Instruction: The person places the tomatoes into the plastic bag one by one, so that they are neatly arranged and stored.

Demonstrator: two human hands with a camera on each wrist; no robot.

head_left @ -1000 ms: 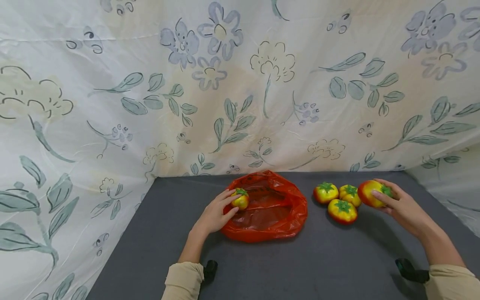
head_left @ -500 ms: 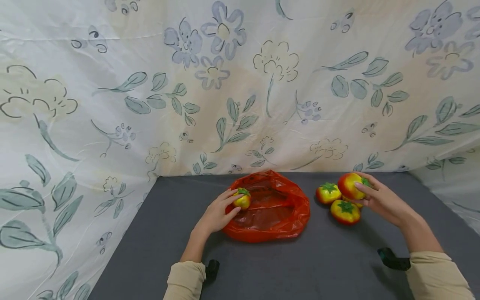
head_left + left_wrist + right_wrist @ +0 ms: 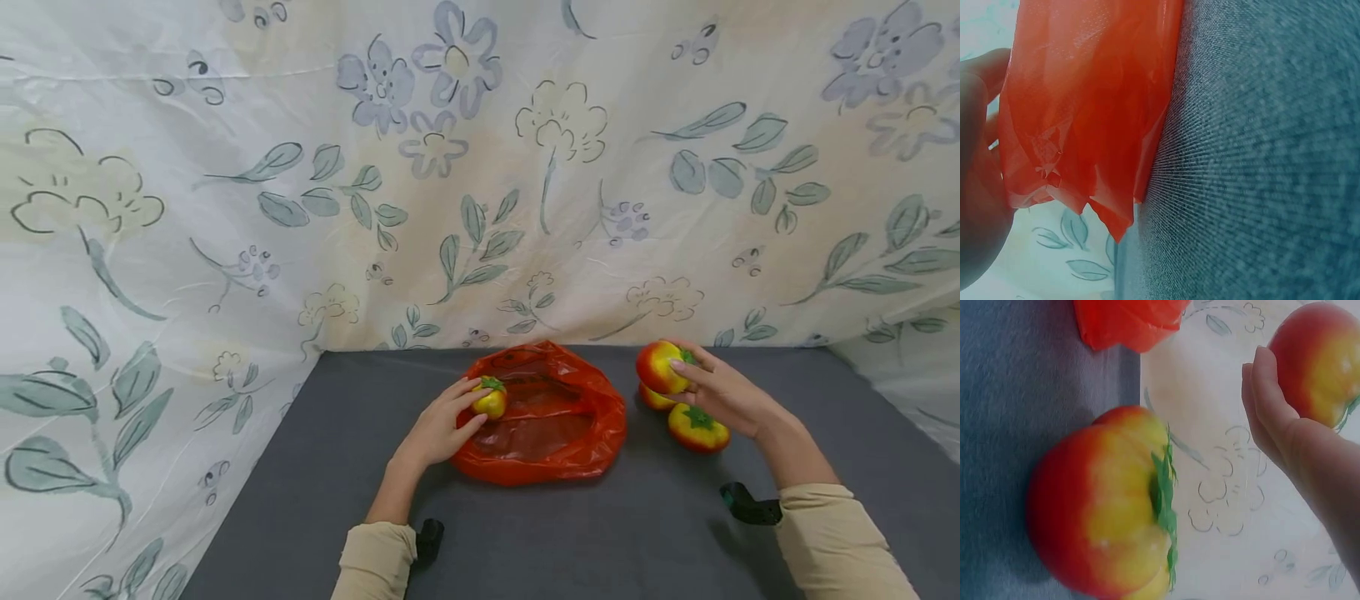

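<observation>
In the head view my left hand (image 3: pixel 442 423) reaches over the left rim of a red plastic bag (image 3: pixel 536 468), whose mouth gapes. Its fingers and thumb hold a small yellow tomato (image 3: pixel 492 403) with a green calyx at the bag's mouth. In the left wrist view the bag (image 3: pixel 1097 106) hides the fingertips and that tomato. My right hand (image 3: pixel 720 392) grips a larger red-and-yellow tomato (image 3: pixel 660 367), raised above the table right of the bag. The right wrist view shows this tomato (image 3: pixel 1319 359) between the fingers. Below it lie other tomatoes (image 3: pixel 699 429).
A dark grey cloth (image 3: pixel 555 542) covers the table. Behind it hangs a pale curtain (image 3: pixel 480 275) with flowers and leaves. Loose tomatoes (image 3: pixel 1104 512) sit close together to the right of the bag, partly hidden by the right hand and its tomato.
My right hand has carried its tomato leftward over the loose tomatoes, nearer the bag. The left hand keeps its place at the bag's rim; the whole view has shifted slightly.
</observation>
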